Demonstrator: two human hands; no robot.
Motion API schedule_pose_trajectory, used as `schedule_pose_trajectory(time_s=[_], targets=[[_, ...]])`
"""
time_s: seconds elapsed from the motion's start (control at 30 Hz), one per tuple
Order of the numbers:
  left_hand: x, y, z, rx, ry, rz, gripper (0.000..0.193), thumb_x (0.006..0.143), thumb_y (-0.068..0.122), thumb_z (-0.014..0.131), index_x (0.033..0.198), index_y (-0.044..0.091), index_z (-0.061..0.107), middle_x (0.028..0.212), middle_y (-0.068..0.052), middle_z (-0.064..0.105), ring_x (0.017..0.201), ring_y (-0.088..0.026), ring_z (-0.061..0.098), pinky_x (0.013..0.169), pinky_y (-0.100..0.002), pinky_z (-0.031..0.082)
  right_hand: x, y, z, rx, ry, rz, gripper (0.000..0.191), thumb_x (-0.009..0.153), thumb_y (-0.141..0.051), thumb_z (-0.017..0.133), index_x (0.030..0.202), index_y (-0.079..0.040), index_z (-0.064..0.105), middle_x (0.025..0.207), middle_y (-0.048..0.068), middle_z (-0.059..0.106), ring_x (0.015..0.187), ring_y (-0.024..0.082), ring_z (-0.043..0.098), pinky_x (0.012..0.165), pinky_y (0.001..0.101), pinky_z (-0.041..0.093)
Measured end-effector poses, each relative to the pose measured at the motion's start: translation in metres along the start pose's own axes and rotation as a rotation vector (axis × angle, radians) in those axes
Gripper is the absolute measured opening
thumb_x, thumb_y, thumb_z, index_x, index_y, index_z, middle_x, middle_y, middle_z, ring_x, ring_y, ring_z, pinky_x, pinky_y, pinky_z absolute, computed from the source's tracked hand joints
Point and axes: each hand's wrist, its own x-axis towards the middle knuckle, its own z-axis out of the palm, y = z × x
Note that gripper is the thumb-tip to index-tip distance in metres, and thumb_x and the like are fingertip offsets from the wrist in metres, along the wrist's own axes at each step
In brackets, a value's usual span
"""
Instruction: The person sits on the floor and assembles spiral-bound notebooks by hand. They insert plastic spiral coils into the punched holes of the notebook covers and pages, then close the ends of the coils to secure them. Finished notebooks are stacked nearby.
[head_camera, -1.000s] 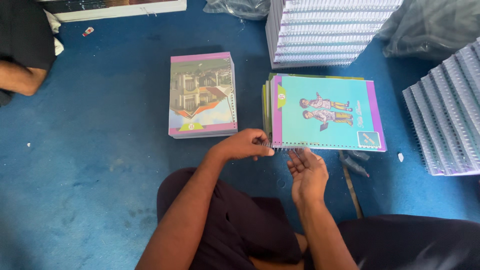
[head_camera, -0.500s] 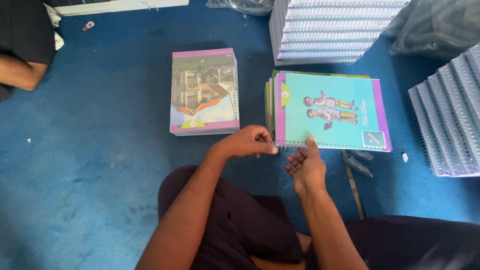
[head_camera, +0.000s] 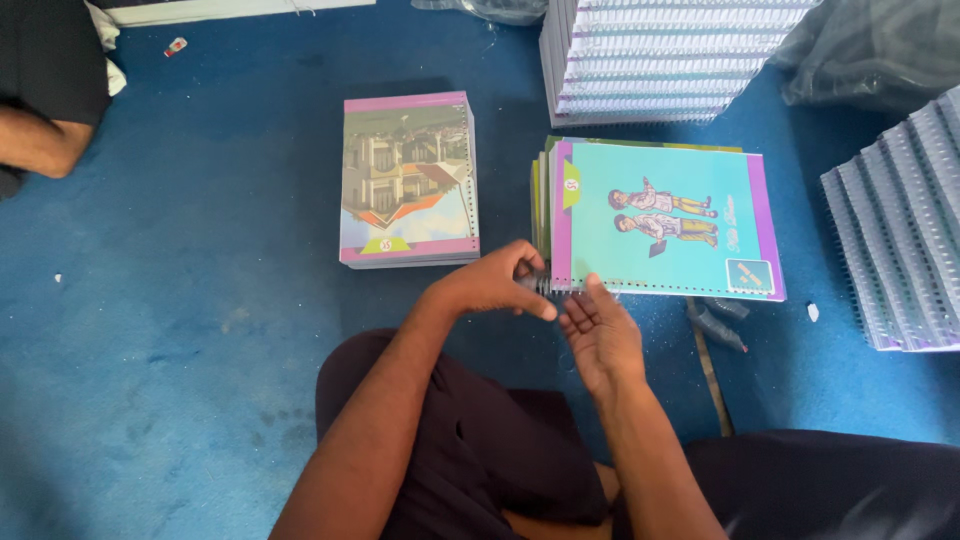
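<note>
Where the hands meet: a short dark wire spiral lies at the near left corner of the top notebook, at its punched edge.
Left hand: grip pinched shut on the spiral's end, fingers curled over it.
Right hand: palm up and open, holding nothing, fingertips touching the notebook's near edge.
Top notebook: flat glossy teal cover with a purple border and two cartoon figures; a row of small punched holes runs along the near edge.
Under it: a low pile of like covers, edges green and purple, fanned slightly to the left.
Second pile: squared stack with a house picture on top, just left of the first, apart from it.
Floor: blue carpet, rough and speckled.
Beyond: bound stacks with white coiled spines behind, more leaning at the right.
Far left: another person's arm.
</note>
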Motion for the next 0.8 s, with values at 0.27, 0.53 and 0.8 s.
schedule_pose_trajectory(time_s=[0.27, 0.53, 0.8], targets=[[-0.001, 0.009, -0.003, -0.064, -0.026, -0.251, 0.045, 0.089, 0.044, 0.072, 0.101, 0.000, 0.071, 0.082, -0.006, 0.071, 0.057, -0.012, 0.059, 0.053, -0.027, 0.050, -0.007, -0.003, 0.005, 0.083, -0.146, -0.067, 0.036, 0.081, -0.019, 0.073, 0.110, -0.007, 0.057, 0.096, 0.004, 0.064, 0.090, 0.017, 0.064, 0.088, 0.0351, 0.055], [0.000, 0.001, -0.002, -0.111, 0.025, -0.022, 0.061, 0.068, 0.038, 0.090, 0.113, 0.008, 0.061, 0.093, 0.002, 0.066, 0.069, -0.007, 0.066, 0.058, -0.027, 0.058, 0.005, 0.008, 0.000, -0.010, 0.023, -0.022, 0.035, 0.093, -0.029, 0.076, 0.112, -0.005, 0.059, 0.093, 0.004, 0.058, 0.086, 0.017, 0.055, 0.082, 0.0352, 0.049], [0.004, -0.001, -0.004, -0.109, -0.003, -0.226, 0.052, 0.087, 0.054, 0.068, 0.092, 0.002, 0.073, 0.076, -0.006, 0.073, 0.060, -0.013, 0.066, 0.056, -0.028, 0.054, 0.001, 0.000, 0.000, 0.101, -0.141, -0.070, 0.038, 0.080, -0.025, 0.075, 0.109, -0.005, 0.059, 0.100, 0.008, 0.065, 0.097, 0.020, 0.063, 0.089, 0.0358, 0.055]])
